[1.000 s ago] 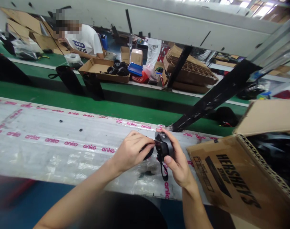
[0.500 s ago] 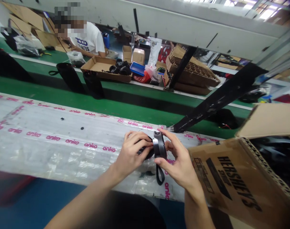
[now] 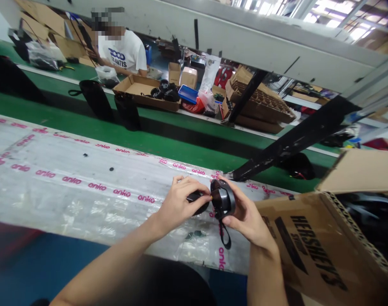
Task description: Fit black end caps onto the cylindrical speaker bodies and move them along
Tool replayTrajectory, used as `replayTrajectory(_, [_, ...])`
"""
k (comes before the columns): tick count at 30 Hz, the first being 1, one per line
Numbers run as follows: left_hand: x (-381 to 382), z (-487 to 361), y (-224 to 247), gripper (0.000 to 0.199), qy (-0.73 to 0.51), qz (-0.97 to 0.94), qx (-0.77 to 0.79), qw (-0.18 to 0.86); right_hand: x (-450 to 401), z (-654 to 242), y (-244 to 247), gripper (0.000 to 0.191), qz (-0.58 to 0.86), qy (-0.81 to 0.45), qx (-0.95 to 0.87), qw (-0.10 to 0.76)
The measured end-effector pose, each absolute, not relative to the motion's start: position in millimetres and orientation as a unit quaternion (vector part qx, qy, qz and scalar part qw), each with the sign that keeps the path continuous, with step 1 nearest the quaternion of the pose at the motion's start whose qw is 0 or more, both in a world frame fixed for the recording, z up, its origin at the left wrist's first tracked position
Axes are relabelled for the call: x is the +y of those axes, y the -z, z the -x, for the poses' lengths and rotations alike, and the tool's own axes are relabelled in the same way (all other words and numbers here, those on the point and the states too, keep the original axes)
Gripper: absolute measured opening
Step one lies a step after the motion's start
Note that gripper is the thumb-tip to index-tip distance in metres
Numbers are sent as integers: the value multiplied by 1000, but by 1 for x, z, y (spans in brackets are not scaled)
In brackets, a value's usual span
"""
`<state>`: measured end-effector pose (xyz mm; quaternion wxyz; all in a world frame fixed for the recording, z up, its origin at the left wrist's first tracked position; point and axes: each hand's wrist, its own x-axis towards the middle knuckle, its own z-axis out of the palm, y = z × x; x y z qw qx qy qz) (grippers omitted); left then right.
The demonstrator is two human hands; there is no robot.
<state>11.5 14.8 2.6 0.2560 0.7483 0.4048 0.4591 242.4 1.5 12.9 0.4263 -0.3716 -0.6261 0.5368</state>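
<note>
One round, hollow, black plastic housing (image 3: 227, 200) is clamped by the fingers of the right hand (image 3: 249, 214) above the plastic-covered, pink-lettered tabletop (image 3: 53, 199), open face toward nine o'clock, long axis roughly twelve to six. Fingers of the left hand (image 3: 183, 199) grip a dark curved piece (image 3: 200, 207), mostly hidden. At four o'clock, a brown cardboard box (image 3: 318, 242) is cut off; near eleven, a white-shirted person (image 3: 128, 51).

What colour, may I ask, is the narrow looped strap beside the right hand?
The looped strap is black, clearest in the head view.
</note>
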Motion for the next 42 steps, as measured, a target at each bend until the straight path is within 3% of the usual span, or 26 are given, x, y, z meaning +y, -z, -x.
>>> replayTrajectory(7, [12,-8,7,7,-483,-772,371,182,-6,-225,-17,82,461,-447,-637,426])
replayTrajectory(15, [11,-5,18,22,-501,-664,422,360,-12,-193,-26,80,489,-287,-717,406])
replayTrajectory(20, [11,-1,19,21,-494,-682,375,387,-13,-181,-14,78,513,-224,-708,430])
replayTrajectory(25, [10,1,36,18,-573,-569,361,467,-16,-172,2,94,540,-210,-686,440])
replayTrajectory(27, [12,4,40,26,-605,-498,339,520,-17,-167,6,97,553,-188,-679,444])
replayTrajectory(31, [16,10,39,38,-547,-527,345,551,-17,-161,6,96,582,-180,-683,404])
replayTrajectory(34, [15,9,38,35,-509,-561,377,532,-19,-165,6,114,580,-261,-656,408])
replayTrajectory(36, [12,4,41,37,-519,-555,397,515,-22,-170,11,102,546,-349,-615,450])
replayTrajectory(40, [7,-10,50,34,-575,-518,401,491,-26,-168,36,52,515,-425,-485,565])
replayTrajectory(42, [5,-15,52,28,-618,-493,402,462,-26,-163,49,44,512,-434,-440,597])
